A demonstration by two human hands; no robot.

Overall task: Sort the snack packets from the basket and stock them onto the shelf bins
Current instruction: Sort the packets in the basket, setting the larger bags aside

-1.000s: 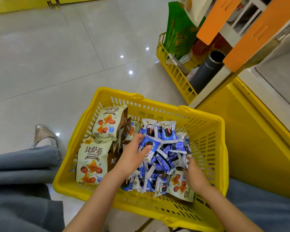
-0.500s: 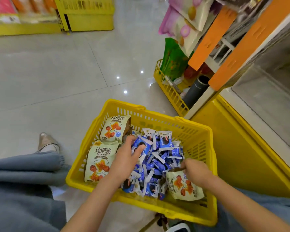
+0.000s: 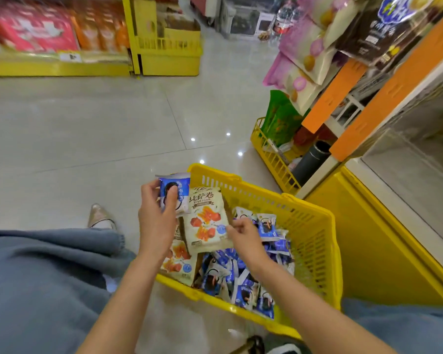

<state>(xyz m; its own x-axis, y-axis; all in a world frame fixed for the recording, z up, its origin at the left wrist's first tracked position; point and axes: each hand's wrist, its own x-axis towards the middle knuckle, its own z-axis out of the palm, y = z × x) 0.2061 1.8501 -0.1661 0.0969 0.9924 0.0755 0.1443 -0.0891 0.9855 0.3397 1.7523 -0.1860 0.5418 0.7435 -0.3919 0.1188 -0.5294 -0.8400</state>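
Both hands hold snack packets over the yellow basket (image 3: 315,226).

The left hand (image 3: 156,221) grips a blue cookie packet (image 3: 179,186), thumb across its front, raised over the basket's left corner. Just beside it, the right hand (image 3: 243,235) pinches the right edge of a cream snack packet (image 3: 206,221) printed with orange pieces, held face-up over the basket. A second cream packet (image 3: 179,264) lies under it by the left wall, and a pile of blue packets (image 3: 241,282) fills the basket's middle and near side. The basket sits on the tiled floor (image 3: 87,139), near a yellow wire shelf bin (image 3: 271,159) to the right.
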